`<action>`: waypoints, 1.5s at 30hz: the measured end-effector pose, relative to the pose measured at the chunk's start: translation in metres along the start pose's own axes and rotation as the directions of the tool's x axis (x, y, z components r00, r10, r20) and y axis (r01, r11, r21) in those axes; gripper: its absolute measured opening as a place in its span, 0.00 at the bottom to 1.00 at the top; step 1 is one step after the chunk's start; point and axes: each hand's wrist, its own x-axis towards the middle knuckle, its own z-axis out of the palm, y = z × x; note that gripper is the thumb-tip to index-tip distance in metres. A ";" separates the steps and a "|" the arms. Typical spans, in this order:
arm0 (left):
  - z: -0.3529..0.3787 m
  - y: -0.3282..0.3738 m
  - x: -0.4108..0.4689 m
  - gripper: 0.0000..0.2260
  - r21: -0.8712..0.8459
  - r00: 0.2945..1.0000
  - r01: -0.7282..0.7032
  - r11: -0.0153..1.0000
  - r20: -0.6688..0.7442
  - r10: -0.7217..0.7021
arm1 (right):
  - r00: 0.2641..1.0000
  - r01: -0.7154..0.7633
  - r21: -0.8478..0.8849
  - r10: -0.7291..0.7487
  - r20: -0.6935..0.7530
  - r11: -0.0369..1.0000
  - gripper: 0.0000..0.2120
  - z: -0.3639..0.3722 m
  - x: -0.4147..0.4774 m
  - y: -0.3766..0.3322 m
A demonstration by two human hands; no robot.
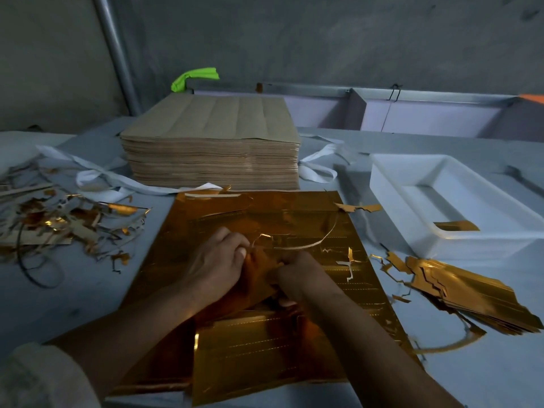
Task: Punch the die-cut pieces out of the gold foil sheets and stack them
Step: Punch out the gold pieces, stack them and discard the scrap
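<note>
A large rectangular gold foil sheet (265, 290) is lying at the centre of the pale grey table (88, 304), its long axis running twelve to six. The left hand (212, 269) and right hand (300, 278) are pinching foil at its middle. One fanned stack of punched gold pieces (471, 295) is sitting at four o'clock, one empty-looking white plastic tray (441, 201) at two, one tall stack of brown-backed sheets (212, 148) at twelve, scrap trimmings (64, 225) at nine. Bare table is lying open at eight.

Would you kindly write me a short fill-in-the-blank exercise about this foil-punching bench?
1. Both hands work on the ____ foil sheet.
2. The white tray lies to the person's ____.
3. The scrap pile lies to the person's ____.
4. The tall brown stack stands ____ the sheet.

Missing words: gold; right; left; behind
</note>
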 end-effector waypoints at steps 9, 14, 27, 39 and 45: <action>-0.022 -0.004 0.026 0.19 -0.206 0.902 0.397 0.895 -0.096 -0.422 | 0.979 0.120 0.402 -0.043 -0.197 0.908 0.03 -0.041 -0.002 0.005; -0.030 0.010 0.021 0.22 -0.578 0.806 0.551 0.602 0.183 -0.562 | 0.965 0.168 0.466 -0.049 -0.256 0.869 0.02 -0.042 0.000 0.012; 0.009 0.040 0.012 0.20 -0.460 0.898 0.326 0.826 -0.123 -0.423 | 0.948 0.184 0.417 -0.049 -0.315 0.890 0.02 -0.027 0.012 0.027; 0.019 0.044 0.012 0.20 -0.553 0.928 0.203 0.808 -0.153 -0.338 | 0.951 0.142 0.497 0.021 -0.307 0.856 0.03 -0.036 0.019 0.031; 0.020 0.032 0.010 0.19 -0.618 0.896 0.284 0.733 -0.101 -0.432 | 0.921 0.126 0.559 0.113 -0.374 0.819 0.05 -0.057 0.026 0.045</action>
